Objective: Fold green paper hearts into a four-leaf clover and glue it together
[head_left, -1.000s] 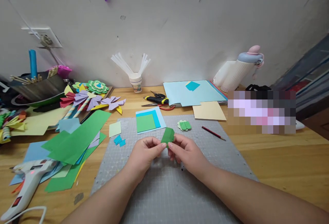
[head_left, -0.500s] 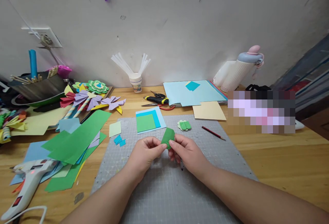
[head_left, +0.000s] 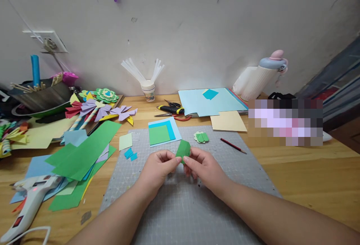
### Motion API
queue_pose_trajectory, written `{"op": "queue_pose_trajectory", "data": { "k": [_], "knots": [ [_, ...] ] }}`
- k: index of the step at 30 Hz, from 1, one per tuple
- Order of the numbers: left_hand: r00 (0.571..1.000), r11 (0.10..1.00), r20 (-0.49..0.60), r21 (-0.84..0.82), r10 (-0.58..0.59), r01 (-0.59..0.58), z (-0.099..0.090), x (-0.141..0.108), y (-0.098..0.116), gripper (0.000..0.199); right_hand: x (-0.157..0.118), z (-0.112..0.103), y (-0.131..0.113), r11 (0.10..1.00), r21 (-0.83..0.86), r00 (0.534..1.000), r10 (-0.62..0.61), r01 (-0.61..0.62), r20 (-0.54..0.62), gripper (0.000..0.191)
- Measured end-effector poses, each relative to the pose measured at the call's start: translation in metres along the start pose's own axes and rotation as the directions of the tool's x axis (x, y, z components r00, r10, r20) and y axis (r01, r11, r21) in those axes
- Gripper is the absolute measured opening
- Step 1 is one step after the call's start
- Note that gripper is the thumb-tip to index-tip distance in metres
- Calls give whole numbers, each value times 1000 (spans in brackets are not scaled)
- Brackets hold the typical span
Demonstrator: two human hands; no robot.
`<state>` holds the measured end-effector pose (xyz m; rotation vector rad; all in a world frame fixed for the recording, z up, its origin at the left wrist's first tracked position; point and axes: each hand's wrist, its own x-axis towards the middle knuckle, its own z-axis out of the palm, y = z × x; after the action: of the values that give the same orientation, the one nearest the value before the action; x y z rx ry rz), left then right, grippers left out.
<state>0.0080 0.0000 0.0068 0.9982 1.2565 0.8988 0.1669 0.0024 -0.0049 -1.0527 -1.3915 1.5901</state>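
Note:
Between both hands is a small folded piece of green paper [head_left: 183,149], raised above the grey cutting mat [head_left: 180,215]. My left hand [head_left: 159,168] pinches its lower left edge between thumb and fingers. At the lower right edge, my right hand [head_left: 206,166] grips it the same way, some fingers curled behind. Just beyond the hands lie stacked squares of green and blue paper [head_left: 159,135] and a small green scalloped paper shape [head_left: 201,137]. Small blue paper pieces [head_left: 130,154] and a pale green square [head_left: 125,142] rest to the left.
A red-and-black pencil [head_left: 233,146] lies right on the mat. At left are a glue gun [head_left: 30,196] with a cord, green paper sheets [head_left: 90,151] and paper flowers [head_left: 98,106]. Scissors [head_left: 173,103], a cup of white sticks [head_left: 148,90] and a bottle [head_left: 261,78] stand behind.
The green paper tilts slightly differently between my fingers. Both hands stay in nearly the same place, and the things on the table have not moved.

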Motion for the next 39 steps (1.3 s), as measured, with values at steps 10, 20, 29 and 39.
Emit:
{"op": "queue_pose_trajectory", "data": {
  "k": [10, 20, 29, 39],
  "knots": [
    [1000, 1000, -10, -9, 12, -12, 2, 1, 0, 37, 0, 5, -2, 999, -30, 999, 34, -34, -24, 16],
    [995, 994, -8, -39, 99, -99, 4, -1, 1, 30, 0, 3, 2, 999, 37, 998, 31, -29, -63, 16],
    [994, 994, 33, -40, 100, -99, 5, 0, -1, 32, -3, 5, 0, 997, 76, 998, 21, -16, -66, 19],
    [985, 983, 15, 68, 171, -172, 2, -2, 0, 20, 0, 4, 2, 994, 109, 998, 30, -23, -63, 17]
  ]
}}
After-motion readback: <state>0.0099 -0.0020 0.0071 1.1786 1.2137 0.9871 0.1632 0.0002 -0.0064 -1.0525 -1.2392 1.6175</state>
